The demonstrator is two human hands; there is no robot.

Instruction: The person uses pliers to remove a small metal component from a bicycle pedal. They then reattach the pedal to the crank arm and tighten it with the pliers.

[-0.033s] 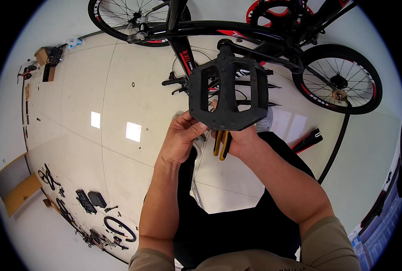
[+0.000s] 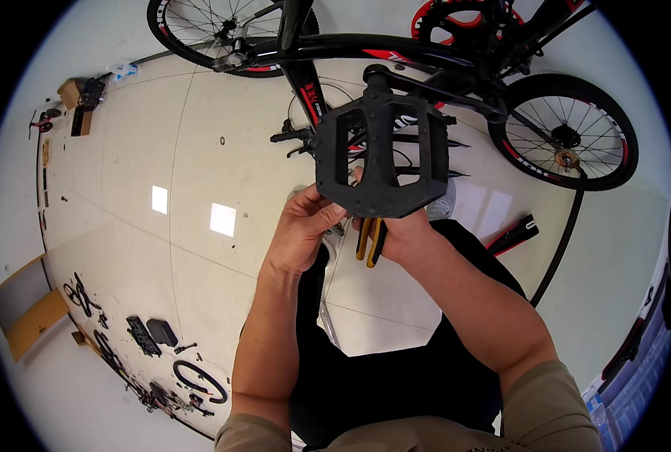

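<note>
A large black bike pedal on its crank arm hangs between me and my fingers, covering much of both hands. Below its lower left edge is my left hand, thumb and fingers closed together; a bit of metal shows by the thumb, but I cannot make out what they grip. Behind the pedal's lower right side, my right hand is closed around pliers with yellow-and-black handles, which point back toward me. The pliers' jaws and most right fingertips are hidden. The black bicycle frame crosses above.
A wheel stands at the right and another at the upper left. A red-and-black bike part lies right of my knee. Loose bike parts, including a black ring, lie at lower left. Cardboard boxes sit far left.
</note>
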